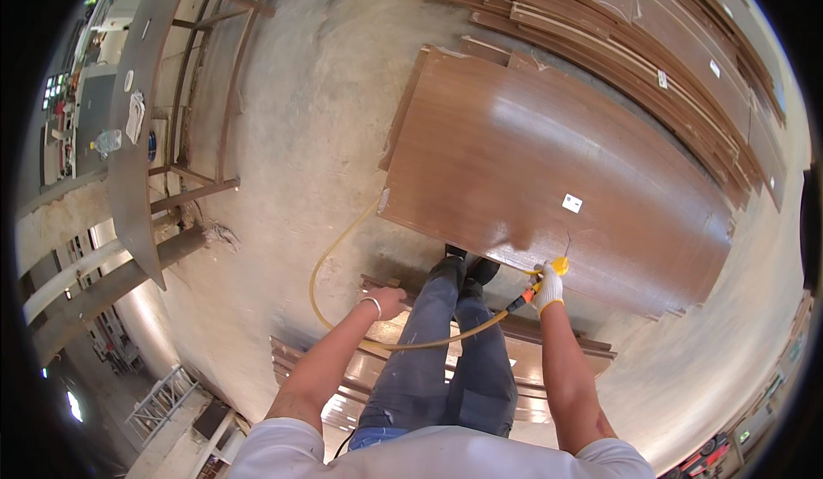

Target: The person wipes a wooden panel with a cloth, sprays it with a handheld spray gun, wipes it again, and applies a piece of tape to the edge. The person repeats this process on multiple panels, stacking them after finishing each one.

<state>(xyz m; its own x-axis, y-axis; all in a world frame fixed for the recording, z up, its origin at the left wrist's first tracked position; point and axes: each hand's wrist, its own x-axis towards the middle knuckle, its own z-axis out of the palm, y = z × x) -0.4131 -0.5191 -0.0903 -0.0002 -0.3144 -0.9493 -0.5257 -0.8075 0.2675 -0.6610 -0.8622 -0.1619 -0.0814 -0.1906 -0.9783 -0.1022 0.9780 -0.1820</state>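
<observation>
Right hand (547, 293): gloved, right of centre, grip wrapped around the yellow air gun (560, 266)
Left hand (390, 302): bare, lower centre beside the legs (433, 316); cannot tell if its grip is spread or pressed together
Brown panel (549, 153): upper right of centre, the thin nozzle (568, 243) over its near side
Yellow hose (429, 344): looped across the legs, so a step could snag it and jerk the air gun
Scratch risk: a dipping wrist could drag the nozzle

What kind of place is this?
Probably a workshop or factory: there are stacks of big brown panels, a long table, and a yellow tool on a hose in the gloved right hand.
</observation>
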